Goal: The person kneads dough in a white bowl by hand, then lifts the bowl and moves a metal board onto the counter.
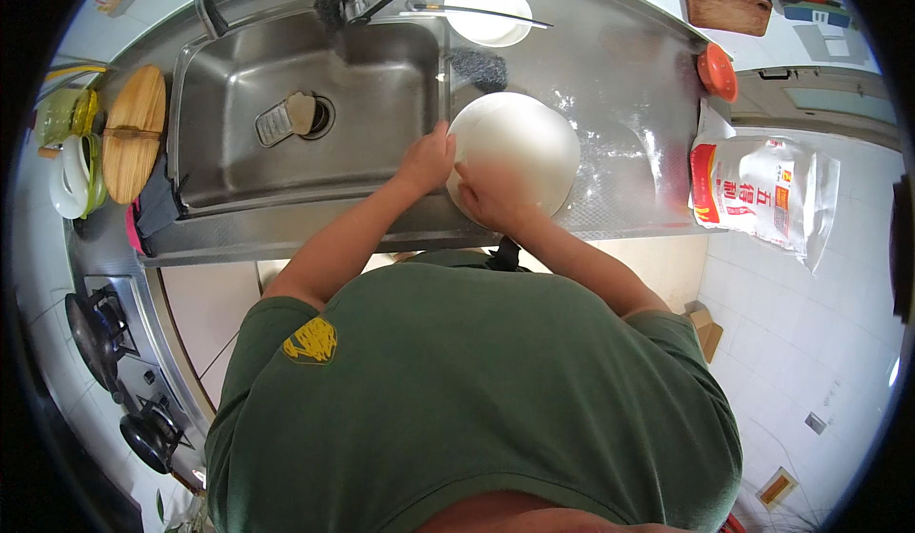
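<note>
A large round white object lies on the steel counter just right of the sink. It is so bright that I cannot tell whether it is a bowl or a sheet of dough. My left hand grips its left edge, close to the sink rim. Over its near part is my right hand, thumb to the left. Motion blurs the fingers of that hand, so what they hold is not clear. White powder that looks like flour is scattered over the counter to the right.
The steel sink holds a grater near its drain. Behind the white object are a dark mesh scrubber and a white bowl with chopsticks across it. A plastic bag and an orange bowl sit right.
</note>
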